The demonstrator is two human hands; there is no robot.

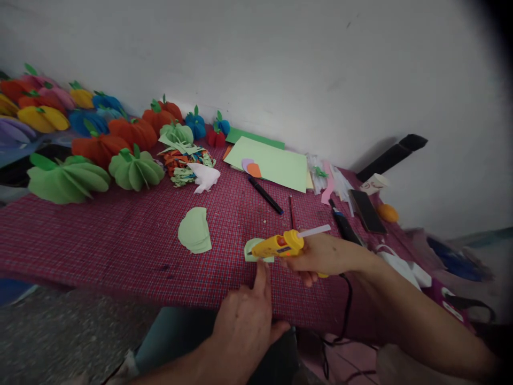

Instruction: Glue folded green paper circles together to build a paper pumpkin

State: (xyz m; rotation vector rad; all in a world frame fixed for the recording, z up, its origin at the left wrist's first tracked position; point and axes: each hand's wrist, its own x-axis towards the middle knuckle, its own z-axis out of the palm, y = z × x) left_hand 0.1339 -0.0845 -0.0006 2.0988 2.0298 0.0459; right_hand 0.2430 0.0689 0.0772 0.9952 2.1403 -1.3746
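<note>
Close in, a yellow glue gun (279, 245) held over a small pale-green paper piece (254, 243).
Nearest, the left hand (245, 314) grips nothing, its index finger stretched to the paper's near edge; the right hand (320, 254) is curled firmly round the gun. Left of the paper lie larger half-rounds (194, 231); farther off, a black pen (265, 195), then light-green sheets (276, 163) near the wall (260, 59).
</note>
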